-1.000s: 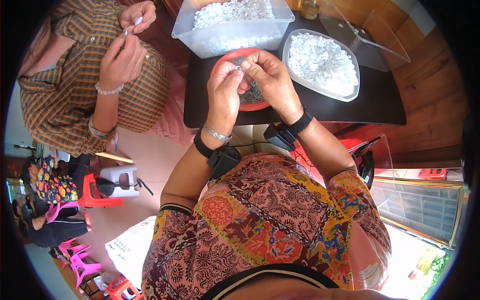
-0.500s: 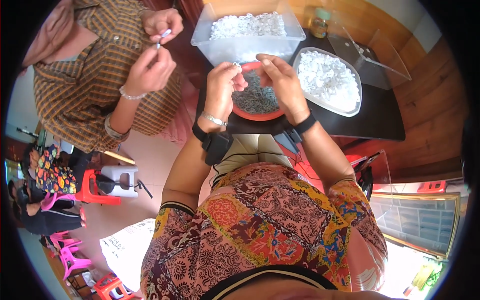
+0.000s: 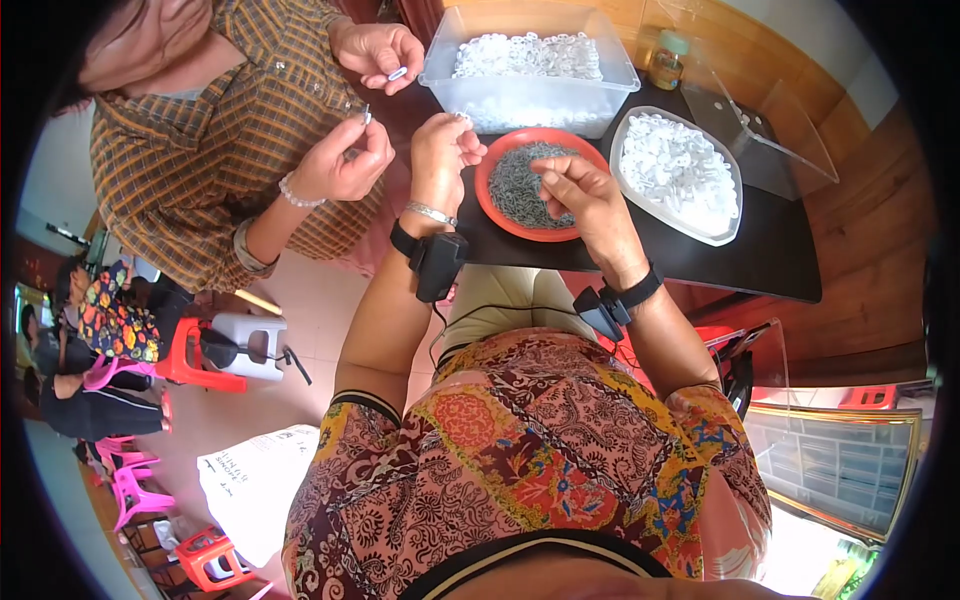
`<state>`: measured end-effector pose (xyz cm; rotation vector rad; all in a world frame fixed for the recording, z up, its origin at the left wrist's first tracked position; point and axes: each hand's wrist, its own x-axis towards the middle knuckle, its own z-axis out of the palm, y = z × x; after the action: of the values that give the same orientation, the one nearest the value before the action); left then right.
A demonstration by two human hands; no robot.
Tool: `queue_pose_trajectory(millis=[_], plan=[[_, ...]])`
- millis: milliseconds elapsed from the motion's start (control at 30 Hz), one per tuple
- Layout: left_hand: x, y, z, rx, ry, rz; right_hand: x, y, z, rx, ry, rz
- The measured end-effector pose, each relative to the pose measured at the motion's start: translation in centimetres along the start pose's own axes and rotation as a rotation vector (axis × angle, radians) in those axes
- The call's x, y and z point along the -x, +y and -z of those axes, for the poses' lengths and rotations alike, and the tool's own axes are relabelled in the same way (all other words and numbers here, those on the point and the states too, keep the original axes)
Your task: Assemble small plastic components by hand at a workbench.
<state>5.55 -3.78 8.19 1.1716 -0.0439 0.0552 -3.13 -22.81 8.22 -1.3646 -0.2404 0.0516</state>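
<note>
My left hand (image 3: 440, 158) is closed in a pinch at the left of the red plate, with a small white plastic piece (image 3: 462, 117) at its fingertips. Over the plate's right side, my right hand (image 3: 590, 200) has thumb and forefinger pressed together; whatever may be between them is too small to make out. The red plate (image 3: 484, 192) holds a heap of thin grey metal pieces (image 3: 525, 190), like small pins or screws. To its right, a white tray (image 3: 735, 222) is full of small white plastic pieces (image 3: 675, 165).
Behind the plate stands a clear plastic bin (image 3: 540, 105) of white looped pieces. A lidded jar (image 3: 667, 62) and clear acrylic panels (image 3: 770, 130) are at the back right of the dark table (image 3: 740, 270). At the left, a person in a checked shirt (image 3: 290, 110) holds small pieces.
My hands have moved apart: the right one has drawn to the right and lower over the plate, while the left keeps its white piece. The other person's hands are further apart too.
</note>
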Motion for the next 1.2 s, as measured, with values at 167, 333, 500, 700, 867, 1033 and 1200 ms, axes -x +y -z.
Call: queue_pose_trajectory(millis=[167,333,500,700,867,1033,1200], plan=[[-0.4,-0.2,-0.2,-0.013,-0.036,-0.013,0.8,0.7,0.9,0.003,-0.045,0.011],[-1.3,-0.7,1.1,-0.012,-0.036,-0.004,2.8,-0.3,2.0,0.129,-0.095,0.101],[-1.7,-1.1,1.1,-0.048,-0.037,0.050,4.3,-4.6,8.3,0.668,0.108,0.247],[-1.9,-1.6,0.8,-0.071,-0.065,0.053,0.3,-8.0,20.0,1.345,0.299,0.293],[-1.8,-2.1,0.5,-0.080,-0.068,0.075,-2.4,-6.3,21.5,1.486,0.001,0.249],[-1.7,-1.9,0.3,-0.104,-0.093,0.090,-3.5,-4.5,20.7,1.679,-0.068,0.229],[-1.3,-1.8,-0.1,-0.106,-0.113,0.082,-3.6,-5.5,21.2,1.585,-0.036,0.186]])
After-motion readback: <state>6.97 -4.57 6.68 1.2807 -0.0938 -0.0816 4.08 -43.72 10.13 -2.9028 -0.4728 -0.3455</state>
